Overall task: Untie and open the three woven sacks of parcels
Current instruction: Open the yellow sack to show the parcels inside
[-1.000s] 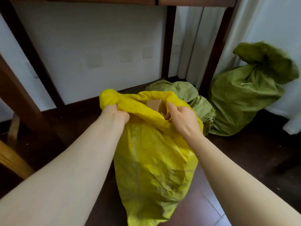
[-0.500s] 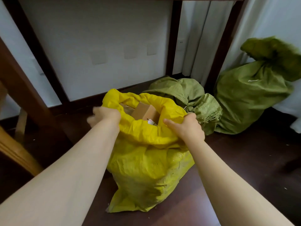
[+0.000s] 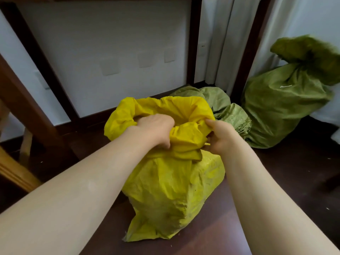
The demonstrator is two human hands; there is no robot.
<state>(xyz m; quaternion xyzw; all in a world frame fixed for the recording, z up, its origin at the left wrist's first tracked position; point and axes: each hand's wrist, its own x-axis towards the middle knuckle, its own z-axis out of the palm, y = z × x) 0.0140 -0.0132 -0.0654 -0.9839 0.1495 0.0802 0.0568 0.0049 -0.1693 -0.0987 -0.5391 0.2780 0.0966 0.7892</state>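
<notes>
A yellow woven sack [image 3: 171,190] stands on the dark floor in front of me, its mouth open and its rim rolled down. My left hand [image 3: 156,129] grips the near rim, fingers curled over the bunched fabric. My right hand [image 3: 219,136] pinches the rim's right side. Behind it lies a pale green sack [image 3: 220,105], slumped, with a frayed edge showing. Further right stands a darker green sack [image 3: 281,103], its neck gathered shut below a floppy top. The parcels inside the yellow sack are hidden by my hands and the rim.
Dark wooden table legs [image 3: 193,43] rise behind the sacks against a white wall. A wooden chair part [image 3: 16,172] sits at the left. White curtains [image 3: 222,43] hang at the back right. Dark floor [image 3: 294,172] spreads to the right.
The yellow sack's rim has been pushed lower and the sack has settled on the floor. My left hand moved from the left edge to the near rim, covering the cardboard box seen before.
</notes>
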